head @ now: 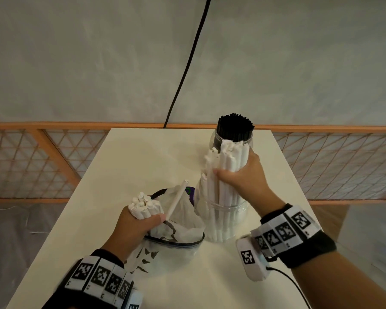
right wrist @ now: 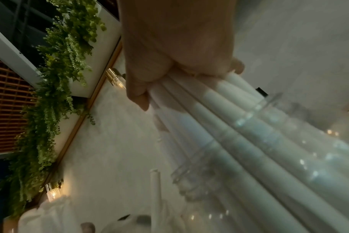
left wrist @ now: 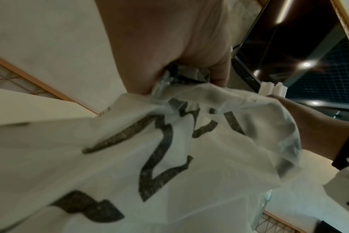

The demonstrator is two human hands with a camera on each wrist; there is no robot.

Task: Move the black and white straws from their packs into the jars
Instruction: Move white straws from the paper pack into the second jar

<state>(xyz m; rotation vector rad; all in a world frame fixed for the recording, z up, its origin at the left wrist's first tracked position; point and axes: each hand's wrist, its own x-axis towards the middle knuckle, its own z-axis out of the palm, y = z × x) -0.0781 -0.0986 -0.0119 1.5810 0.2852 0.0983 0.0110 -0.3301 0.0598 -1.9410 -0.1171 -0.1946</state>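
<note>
My left hand (head: 134,226) grips a small bundle of white straws (head: 144,205) upright over the crumpled white straw pack (head: 183,224), whose printed plastic fills the left wrist view (left wrist: 169,149). One loose white straw (head: 177,200) leans out of the pack. My right hand (head: 239,175) grips a larger bundle of white straws (head: 230,159) whose lower ends stand inside the near clear jar (head: 228,221); the right wrist view shows the same straws (right wrist: 219,126) running down into the jar (right wrist: 279,141). Behind it the far jar (head: 217,139) holds the black straws (head: 235,126).
The white table (head: 132,157) carries everything; its left and far parts are bare. A black cable (head: 187,63) hangs down the wall behind. An orange lattice rail (head: 54,157) runs behind and beside the table. A cable trails from my right wrist camera (head: 252,259).
</note>
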